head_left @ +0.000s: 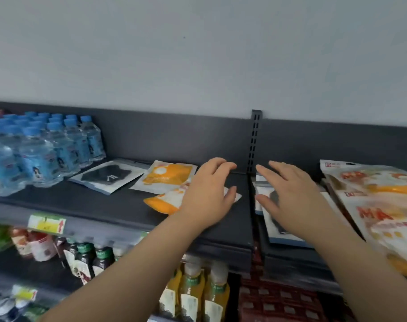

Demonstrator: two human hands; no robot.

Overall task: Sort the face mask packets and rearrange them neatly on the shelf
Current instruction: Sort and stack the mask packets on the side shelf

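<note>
Top shelf [93, 205]: dark grey, in two bays divided by a slotted upright [253, 140] at twelve o'clock of my hands.

Left bay, contents: shrink-wrapped water bottles [35, 154] with blue caps, massed at nine o'clock. Just beside them lies a flat black mask packet [107, 176] with a white border, askew. At its three o'clock lies an orange packet [167, 176], touching it at the corner. A second orange-and-white packet [165, 201] lies at the first one's six o'clock, overlapping its lower edge and tilted.

Right bay, contents: large orange-and-white packets [383, 205], overlapping one another, at three o'clock. At their nine o'clock lies a black-and-white packet [274, 219] on top of at least one more like it.

Lower shelf, six to eight o'clock: yellow juice bottles [193, 293] and dark bottles [91, 259], upright in rows. A yellow price tag [47, 223] sits on the top shelf's front edge.

My left hand [207, 196] is spread wide, fingers gently curved, over the right end of the second orange-and-white packet; the thumb lies at its white corner. My right hand [288, 196] is spread wide over the black-and-white packet. I cannot tell whether either palm touches. Neither hand grips anything.
</note>
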